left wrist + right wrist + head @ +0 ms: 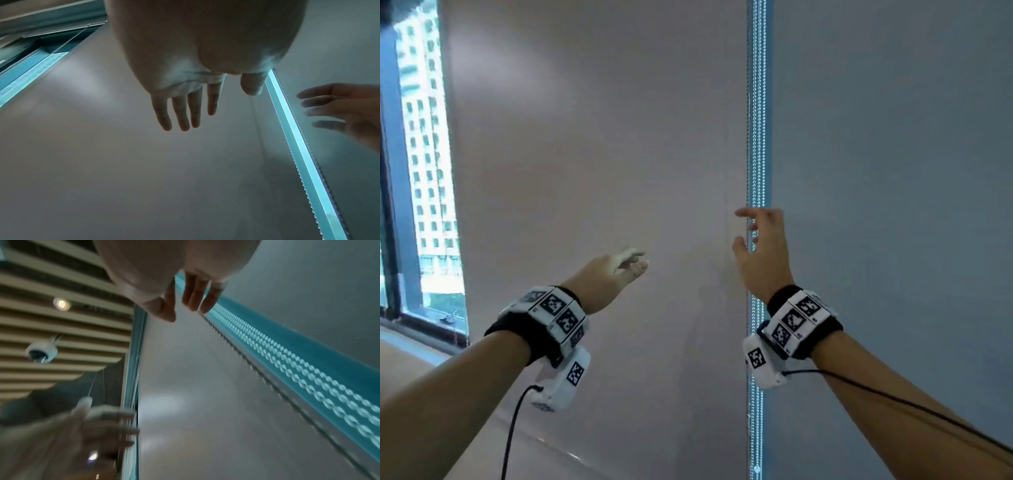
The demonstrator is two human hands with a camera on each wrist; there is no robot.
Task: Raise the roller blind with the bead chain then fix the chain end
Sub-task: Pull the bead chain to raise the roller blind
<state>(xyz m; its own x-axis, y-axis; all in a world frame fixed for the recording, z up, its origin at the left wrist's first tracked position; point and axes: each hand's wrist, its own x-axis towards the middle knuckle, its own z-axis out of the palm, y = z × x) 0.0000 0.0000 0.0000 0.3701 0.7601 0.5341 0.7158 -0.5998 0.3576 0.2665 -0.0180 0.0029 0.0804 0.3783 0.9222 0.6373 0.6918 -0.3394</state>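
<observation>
Two roller blinds hang lowered side by side, a pinkish-grey blind (585,154) and a blue-grey blind (893,154). Several strands of bead chain (756,120) run down the bright gap between them. My right hand (743,226) is raised at the chain with its fingers spread and loosely bent, holding nothing; whether a fingertip touches the beads I cannot tell. In the right wrist view that hand (185,309) sits just beside the bead chain (298,378). My left hand (642,260) reaches out flat before the pinkish blind with straight fingers (179,113), holding nothing.
An uncovered window (424,171) with tower blocks outside stands at the far left above a sill (414,346). Black cables (513,428) hang from both wrist units. Overhead is a slatted ceiling with a dome camera (42,352) and a spotlight (61,303).
</observation>
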